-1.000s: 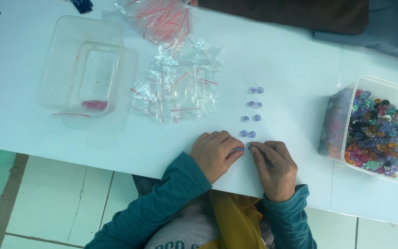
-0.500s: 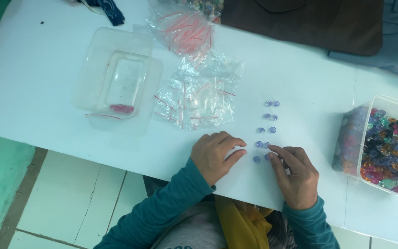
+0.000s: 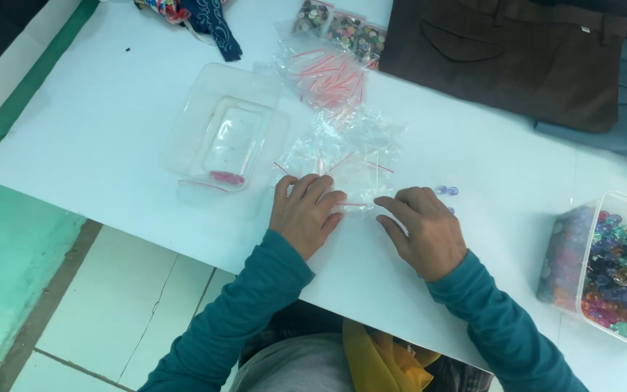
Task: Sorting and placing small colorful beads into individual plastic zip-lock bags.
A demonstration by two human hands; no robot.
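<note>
1. Now both hands lie flat, palms down, on the white table [image 3: 110, 131], at the near edge of a loose heap of small clear zip bags [image 3: 346, 156] with red seal strips.
2. Left hand [image 3: 305, 214]: fingers together and stretched forward, their tips resting on the nearest bag of the heap. It presses down on the plastic rather than pinching it; whether anything is tucked under the palm cannot be told.
3. Right hand [image 3: 424, 231]: fingers loosely spread, the forefinger reaching toward the same bag's edge, with nothing visibly held.
4. Just beyond the right hand's knuckles, a few small blue buttons [image 3: 446, 191] sit on the table, partly hidden by the hand.
5. Left of the heap stands an open clear plastic box [image 3: 226, 138] with a few pink pieces at its near end.
6. At the far right, a clear tub [image 3: 622, 268] is filled with mixed coloured buttons.
7. Farther off lie a second bunch of zip bags [image 3: 326, 72], some packets of buttons [image 3: 339, 29] and a brown bag [image 3: 502, 58].
</note>
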